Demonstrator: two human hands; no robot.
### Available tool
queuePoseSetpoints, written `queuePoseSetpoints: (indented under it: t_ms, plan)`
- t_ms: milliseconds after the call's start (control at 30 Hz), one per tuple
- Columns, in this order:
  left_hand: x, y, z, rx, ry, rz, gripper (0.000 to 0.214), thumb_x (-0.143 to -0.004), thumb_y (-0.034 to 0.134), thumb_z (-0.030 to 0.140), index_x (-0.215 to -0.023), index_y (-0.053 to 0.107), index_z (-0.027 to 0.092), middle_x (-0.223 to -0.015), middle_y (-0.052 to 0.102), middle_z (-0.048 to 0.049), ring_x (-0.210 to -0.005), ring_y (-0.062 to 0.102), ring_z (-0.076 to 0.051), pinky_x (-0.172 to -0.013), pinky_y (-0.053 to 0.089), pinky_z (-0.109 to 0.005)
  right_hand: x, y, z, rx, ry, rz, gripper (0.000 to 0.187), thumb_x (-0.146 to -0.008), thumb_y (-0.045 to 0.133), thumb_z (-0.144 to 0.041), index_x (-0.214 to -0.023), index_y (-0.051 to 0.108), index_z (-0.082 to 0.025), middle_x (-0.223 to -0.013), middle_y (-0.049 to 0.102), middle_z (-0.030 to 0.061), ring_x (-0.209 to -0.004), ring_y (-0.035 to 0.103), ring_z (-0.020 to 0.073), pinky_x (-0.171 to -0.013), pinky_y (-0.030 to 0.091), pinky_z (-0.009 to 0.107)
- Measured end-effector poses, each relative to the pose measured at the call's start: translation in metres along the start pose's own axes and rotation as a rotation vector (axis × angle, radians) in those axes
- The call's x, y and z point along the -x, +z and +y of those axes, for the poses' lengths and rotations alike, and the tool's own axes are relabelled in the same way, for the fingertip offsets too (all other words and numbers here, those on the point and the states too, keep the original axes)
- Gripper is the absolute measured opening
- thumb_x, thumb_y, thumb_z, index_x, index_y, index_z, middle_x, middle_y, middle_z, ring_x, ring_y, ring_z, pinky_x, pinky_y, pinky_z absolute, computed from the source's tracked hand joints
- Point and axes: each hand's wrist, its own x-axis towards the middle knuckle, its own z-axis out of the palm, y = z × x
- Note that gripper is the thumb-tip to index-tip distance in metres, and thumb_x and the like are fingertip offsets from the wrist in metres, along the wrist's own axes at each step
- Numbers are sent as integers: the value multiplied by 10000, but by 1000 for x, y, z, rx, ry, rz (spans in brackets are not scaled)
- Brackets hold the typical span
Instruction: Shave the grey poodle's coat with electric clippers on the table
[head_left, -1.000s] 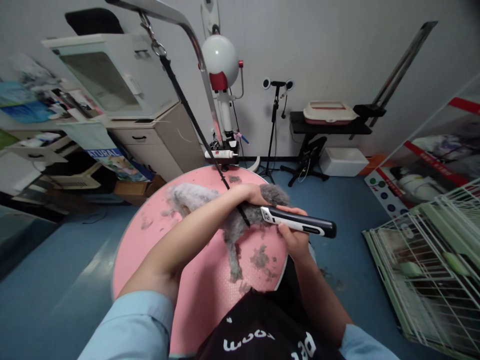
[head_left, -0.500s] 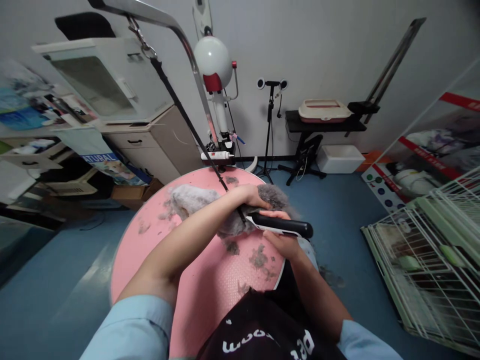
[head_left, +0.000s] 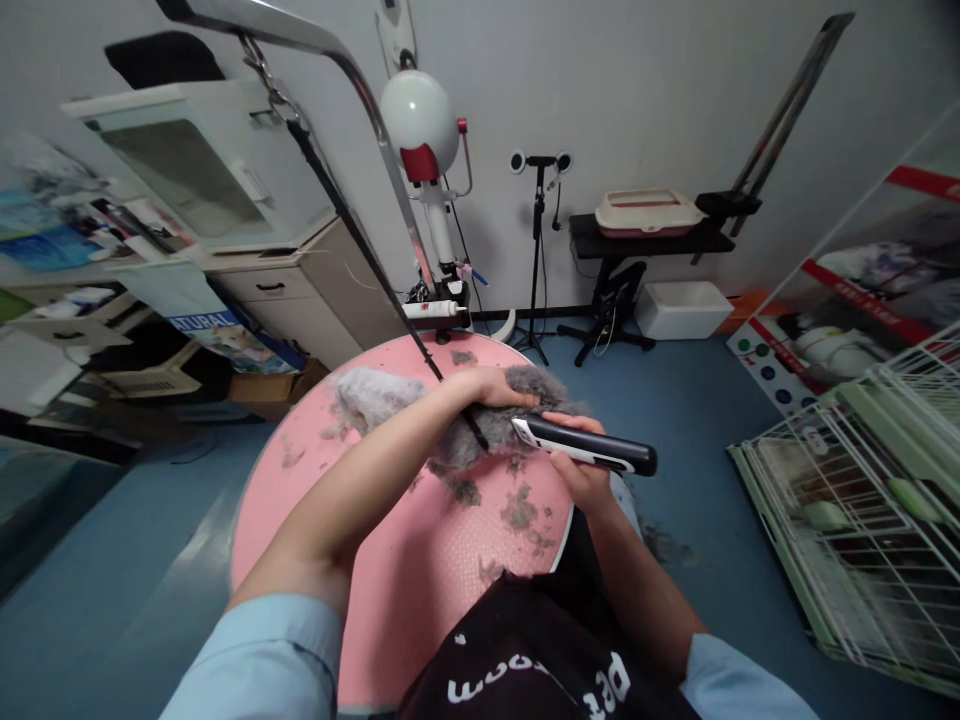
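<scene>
A grey-furred animal [head_left: 375,395] lies across the pink round grooming table [head_left: 300,520]; my left forearm covers its middle. My left hand [head_left: 499,388] grips its fur at the darker, shaggier right end, and some of the fingers are hidden. In my right hand [head_left: 581,475] is a black and white hair clipper [head_left: 592,445], its blade end against the fur just below my left hand. A black strap [head_left: 360,240] runs from the metal arm [head_left: 330,45] down to the animal.
Loose fur tufts [head_left: 519,510] are scattered over the table. At its far edge sits a white tube [head_left: 431,310] beside the arm's clamp. A wire cage [head_left: 847,520] stands on the floor at right, cabinets [head_left: 262,285] at left. A stand [head_left: 536,250] rises behind.
The clipper and my right hand have shifted right, uncovering more fur at the blade. My left hand has moved slightly left and still holds the animal.
</scene>
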Motion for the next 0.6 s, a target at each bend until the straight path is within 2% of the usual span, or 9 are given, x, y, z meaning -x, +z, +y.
queuePoseSetpoints:
  t_ms: [133,167,200,300,333,467,600]
  plan:
    - [1,-1,0,-23,-55,-34,803,-745,504,790,-1322,599,240,-1362,604,-103,-1219,574,-303,-1030,427,-382,0,5,-2,78,72,-237,378,-655,809,-198,-988,643,-264,-1130,720,37,-1099,659,250,-1063,448,505]
    - [1,-2,0,-19,-56,-37,803,-743,504,792,-1320,600,242,-1360,606,-99,-1218,575,-298,-1028,428,-376,1,5,-2,75,67,-257,375,-667,797,-200,-1002,642,-266,-1131,720,36,-1092,662,250,-1046,463,504]
    - [2,-2,0,-15,-59,-39,810,-741,500,797,-1319,600,240,-1361,606,-98,-1219,576,-293,-1027,429,-367,2,6,-1,59,51,-227,376,-676,790,-205,-1013,635,-266,-1129,718,36,-1087,664,249,-1037,469,506]
    - [4,-3,-1,-22,-80,-33,860,-728,478,824,-1319,603,212,-1370,596,-113,-1231,566,-301,-1028,427,-351,5,7,3,5,-3,-8,401,-658,808,-210,-1007,616,-256,-1129,708,45,-1101,652,248,-1077,431,519]
    - [4,-3,-1,-25,-87,-33,865,-724,476,829,-1313,609,209,-1368,598,-112,-1231,565,-304,-1026,428,-348,6,7,4,7,0,13,406,-647,816,-201,-997,617,-253,-1132,706,50,-1108,648,250,-1089,419,519]
    - [7,-3,-2,-14,-106,-36,861,-694,505,836,-1265,644,206,-1328,627,-112,-1202,583,-310,-995,447,-339,8,10,7,38,58,-121,394,-633,819,-176,-972,631,-243,-1123,716,61,-1102,656,262,-1071,439,504]
    - [9,-3,-2,-7,-116,-18,893,-692,488,850,-1277,636,190,-1348,609,-133,-1204,578,-321,-994,448,-355,7,11,3,41,-20,-7,388,-694,769,-188,-1035,600,-262,-1143,705,32,-1115,646,238,-1074,436,499]
